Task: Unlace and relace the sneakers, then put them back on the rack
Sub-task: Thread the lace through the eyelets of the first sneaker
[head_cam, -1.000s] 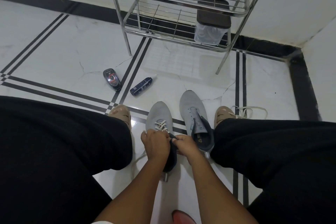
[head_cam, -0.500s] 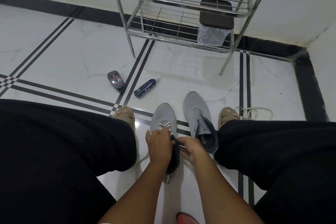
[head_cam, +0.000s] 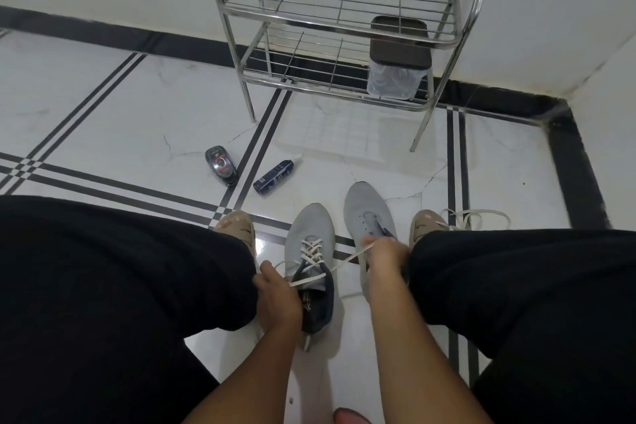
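Two grey sneakers stand on the white floor between my knees. The left sneaker (head_cam: 309, 234) carries a white lace (head_cam: 311, 253) crossed over its upper eyelets. My left hand (head_cam: 277, 296) grips one lace end beside the shoe's dark collar. My right hand (head_cam: 382, 253) pinches the other end and holds it taut out to the right. The right sneaker (head_cam: 364, 208) has no lace and is partly hidden behind my right hand. A loose white lace (head_cam: 475, 217) lies on the floor by my right foot. The steel rack (head_cam: 344, 10) stands against the wall ahead.
A clear bin with a dark lid (head_cam: 395, 62) sits on the rack's lower shelf at the right. A shoe-polish tin (head_cam: 220, 162) and a dark spray bottle (head_cam: 275, 175) lie on the floor left of the sneakers. My black-trousered legs flank the shoes.
Both hands were together at the left sneaker's collar. They have since pulled apart, the right hand drawing its lace end out to the right and the left hand moving left and back.
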Available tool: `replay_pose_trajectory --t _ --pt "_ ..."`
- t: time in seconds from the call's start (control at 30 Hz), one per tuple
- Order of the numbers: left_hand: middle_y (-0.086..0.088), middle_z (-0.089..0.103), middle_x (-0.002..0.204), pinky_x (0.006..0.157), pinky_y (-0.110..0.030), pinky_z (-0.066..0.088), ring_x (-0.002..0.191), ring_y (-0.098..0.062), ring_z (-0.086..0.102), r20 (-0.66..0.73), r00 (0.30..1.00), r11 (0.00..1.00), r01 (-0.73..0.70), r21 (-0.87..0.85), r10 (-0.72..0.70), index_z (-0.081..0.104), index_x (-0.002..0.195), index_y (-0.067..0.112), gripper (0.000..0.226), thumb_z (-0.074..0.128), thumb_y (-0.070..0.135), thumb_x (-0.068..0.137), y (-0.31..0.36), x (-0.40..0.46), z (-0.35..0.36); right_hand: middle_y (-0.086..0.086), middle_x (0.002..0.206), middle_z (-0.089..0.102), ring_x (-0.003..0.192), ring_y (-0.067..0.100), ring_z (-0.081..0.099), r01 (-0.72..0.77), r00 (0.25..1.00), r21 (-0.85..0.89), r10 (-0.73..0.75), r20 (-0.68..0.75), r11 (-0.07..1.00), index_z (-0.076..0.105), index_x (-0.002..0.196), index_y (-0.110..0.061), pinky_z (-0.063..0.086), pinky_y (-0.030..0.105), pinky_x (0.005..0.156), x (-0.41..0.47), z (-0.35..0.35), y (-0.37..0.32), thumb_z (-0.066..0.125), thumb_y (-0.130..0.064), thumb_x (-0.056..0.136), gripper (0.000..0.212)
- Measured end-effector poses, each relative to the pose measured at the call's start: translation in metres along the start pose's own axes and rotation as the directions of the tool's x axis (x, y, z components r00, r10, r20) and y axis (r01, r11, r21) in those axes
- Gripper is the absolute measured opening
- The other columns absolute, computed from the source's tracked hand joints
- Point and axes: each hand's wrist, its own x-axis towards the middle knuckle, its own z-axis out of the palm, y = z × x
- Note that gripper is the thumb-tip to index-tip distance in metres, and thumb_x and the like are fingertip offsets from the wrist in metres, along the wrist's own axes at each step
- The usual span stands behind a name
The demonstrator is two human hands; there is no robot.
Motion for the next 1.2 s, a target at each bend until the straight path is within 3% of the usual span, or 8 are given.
replay_pose_trajectory --t 0.07,0.17,0.27,0.33,0.4,0.77,1.03,1.2 --pt "-0.016 0.040 0.129 0.062 -0.034 0.037 0.095 -0.037 0.060 0.016 1.000 1.000 0.002 -0.011 -0.002 0.026 0.133 0.012 0.054 0.060 0.015 0.090 0.000 0.000 -0.001 0.007 0.084 0.042 0.065 0.017 0.044 0.168 0.962 0.352 -0.075 -0.264 0.921 0.045 0.093 -0.003 0.044 0.015 0.037 -0.016 -0.008 -0.046 0.024 -0.008 0.102 0.023" --pt "-0.016 0.036 0.134 0.066 -0.035 0.039 0.101 -0.039 0.058 0.040 0.999 0.999 0.005 -0.049 -0.003 0.023 0.138 0.012 0.067 0.065 0.015 0.086 -0.003 0.001 -0.001 0.008 0.097 0.050 0.066 0.012 0.049 0.521 0.759 0.063 -0.428 -0.490 0.851 0.044 0.114 -0.006 0.036 0.007 0.034 -0.055 -0.011 -0.078 0.027 -0.019 0.104 0.023" --pt "-0.013 0.041 0.137 0.072 -0.032 0.041 0.111 -0.034 0.055 0.121 0.993 0.986 0.033 -0.163 -0.014 0.027 0.139 0.013 0.065 0.063 0.011 0.085 -0.004 0.007 0.002 0.009 0.094 0.063 0.085 0.030 0.063 0.539 0.734 -0.580 -0.679 -0.033 0.611 0.054 0.103 -0.014 0.051 0.030 0.063 -0.045 0.001 -0.055 0.037 -0.025 0.099 0.020" --pt "-0.009 0.053 0.129 0.077 -0.032 0.046 0.106 -0.027 0.056 0.183 0.983 0.970 0.047 -0.237 -0.003 0.043 0.131 0.018 0.045 0.053 0.009 0.088 -0.003 0.012 0.002 0.011 0.108 0.065 0.098 0.032 0.061 0.494 0.836 -0.801 -0.436 0.332 0.338 0.064 0.105 -0.014 0.052 0.036 0.079 -0.031 0.007 -0.020 0.041 -0.015 0.094 0.026" --pt "-0.005 0.061 0.119 0.077 -0.032 0.047 0.094 -0.021 0.055 0.196 0.981 0.972 0.035 -0.234 0.012 0.055 0.119 0.022 0.034 0.043 0.008 0.090 -0.003 0.018 0.003 0.012 0.117 0.064 0.105 0.031 0.060 0.487 0.872 -0.842 -0.182 0.454 0.233 0.068 0.111 -0.016 0.052 0.037 0.088 -0.027 0.009 0.021 0.045 -0.009 0.090 0.032" --pt "-0.007 0.063 0.100 0.067 -0.030 0.040 0.079 -0.020 0.052 0.140 0.986 0.981 0.110 -0.158 -0.088 0.059 0.097 0.013 0.016 0.045 0.022 0.098 -0.002 0.035 0.003 0.007 0.107 0.069 0.096 0.028 0.062 0.224 0.973 -0.808 -0.167 0.157 0.544 0.073 0.093 -0.022 0.047 0.028 0.073 -0.012 -0.003 0.059 0.055 -0.020 0.090 0.018" --pt "-0.005 0.059 0.115 0.082 -0.035 0.032 0.108 -0.024 0.045 0.137 0.989 0.989 0.045 0.144 -0.065 0.059 0.113 0.018 0.031 0.038 0.034 0.098 0.001 0.027 -0.001 0.009 0.119 0.062 0.106 0.031 0.059 0.168 0.983 -0.866 -0.150 0.110 0.470 0.066 0.108 -0.021 0.048 0.034 0.083 -0.015 -0.003 0.059 0.053 -0.024 0.092 0.021" --pt "-0.010 0.053 0.110 0.087 -0.038 0.034 0.096 -0.023 0.038 0.221 0.962 0.987 0.156 0.041 -0.161 0.061 0.111 0.009 0.038 0.037 0.034 0.095 0.015 0.031 -0.015 0.017 0.128 0.049 0.110 0.037 0.054 0.286 0.939 -0.831 -0.312 0.144 0.478 0.048 0.124 -0.005 0.043 0.037 0.079 -0.032 0.016 0.040 0.040 -0.034 0.098 0.040"
